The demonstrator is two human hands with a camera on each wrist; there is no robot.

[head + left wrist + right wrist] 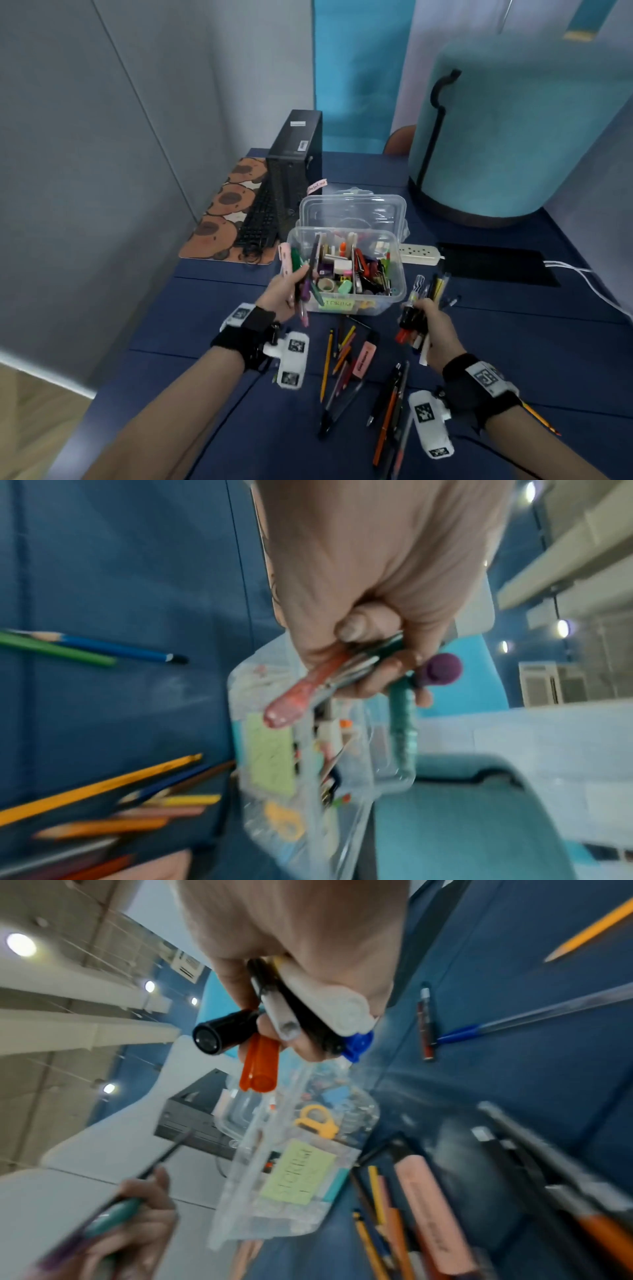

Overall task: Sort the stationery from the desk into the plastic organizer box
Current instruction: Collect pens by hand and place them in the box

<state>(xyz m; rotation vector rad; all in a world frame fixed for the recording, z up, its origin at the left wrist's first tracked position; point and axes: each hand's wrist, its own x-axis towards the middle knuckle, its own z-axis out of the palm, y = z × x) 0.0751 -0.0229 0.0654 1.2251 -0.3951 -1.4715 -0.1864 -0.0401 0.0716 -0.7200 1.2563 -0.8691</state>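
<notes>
Fingers (373, 677) of the left hand (282, 296) were curled tight round a bundle of pens (303, 287), a pink, a teal and a purple-capped one among them, held just above the left front corner of the plastic organizer box (397, 274). The right hand (433, 325) was likewise clenched on a bunch of markers and pens (416, 317), raised just beside the box's right front corner, tips upward. The clear box, crowded with stationery, stood on the blue desk (212, 315) between both hands. Loose pencils (337, 356) and a pink eraser (363, 358) lay on the desk nearer the person.
</notes>
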